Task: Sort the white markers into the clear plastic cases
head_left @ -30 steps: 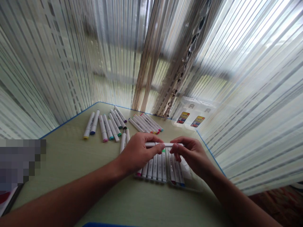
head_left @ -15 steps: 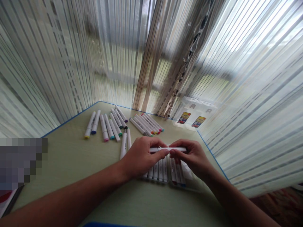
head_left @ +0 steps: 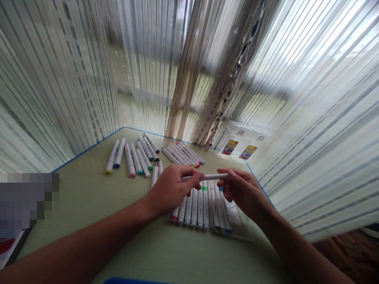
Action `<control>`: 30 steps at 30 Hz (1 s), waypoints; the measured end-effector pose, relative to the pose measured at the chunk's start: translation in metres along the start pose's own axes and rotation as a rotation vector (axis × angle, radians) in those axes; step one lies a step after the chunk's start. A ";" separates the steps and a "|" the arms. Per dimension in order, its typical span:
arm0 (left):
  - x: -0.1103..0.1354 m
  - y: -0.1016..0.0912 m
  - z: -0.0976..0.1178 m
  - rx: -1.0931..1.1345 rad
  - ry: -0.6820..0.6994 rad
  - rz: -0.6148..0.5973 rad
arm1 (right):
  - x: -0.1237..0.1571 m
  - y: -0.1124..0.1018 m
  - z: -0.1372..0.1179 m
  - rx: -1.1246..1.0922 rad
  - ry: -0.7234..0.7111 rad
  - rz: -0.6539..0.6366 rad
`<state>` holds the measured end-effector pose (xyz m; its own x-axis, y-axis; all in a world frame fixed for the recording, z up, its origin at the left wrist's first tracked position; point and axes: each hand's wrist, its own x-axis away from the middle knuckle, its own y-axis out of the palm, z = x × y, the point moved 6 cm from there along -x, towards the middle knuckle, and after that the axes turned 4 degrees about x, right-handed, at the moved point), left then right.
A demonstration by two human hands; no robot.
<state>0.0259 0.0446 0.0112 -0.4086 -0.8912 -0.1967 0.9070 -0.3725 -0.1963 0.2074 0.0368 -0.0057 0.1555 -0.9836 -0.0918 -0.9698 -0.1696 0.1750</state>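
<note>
A white marker [head_left: 211,177] is held level above the table, one end pinched by my left hand [head_left: 171,189] and the other by my right hand [head_left: 241,191]. Both hands have their fingers closed round it. Beneath them lies a clear plastic tray [head_left: 237,233] with a row of several white markers [head_left: 199,203] with coloured caps. My forearms reach in from the bottom corners.
Several loose markers [head_left: 133,157] lie in groups at the far side of the pale green table [head_left: 89,197]. Striped sheer curtains [head_left: 296,118] close in the table on all sides. A clear box with labels [head_left: 241,148] stands behind the right curtain. A blurred patch sits at the left.
Both hands have lifted the marker a little above the tray, after dipping lower half a second ago. The row of markers in the tray shows more fully now.
</note>
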 end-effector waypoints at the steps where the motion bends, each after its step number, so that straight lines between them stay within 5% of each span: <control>1: 0.000 -0.001 0.000 -0.003 0.003 0.006 | 0.000 0.000 0.000 -0.004 0.004 0.006; 16: -0.007 -0.008 -0.009 0.244 0.017 0.111 | -0.007 -0.019 -0.002 -0.090 -0.057 0.203; 30: -0.003 -0.003 -0.002 0.302 0.052 0.031 | -0.010 -0.024 0.001 -0.148 -0.023 0.223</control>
<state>0.0249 0.0489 0.0108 -0.3776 -0.8920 -0.2484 0.9053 -0.4120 0.1034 0.2293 0.0507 -0.0096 -0.0650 -0.9962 -0.0572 -0.9414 0.0422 0.3347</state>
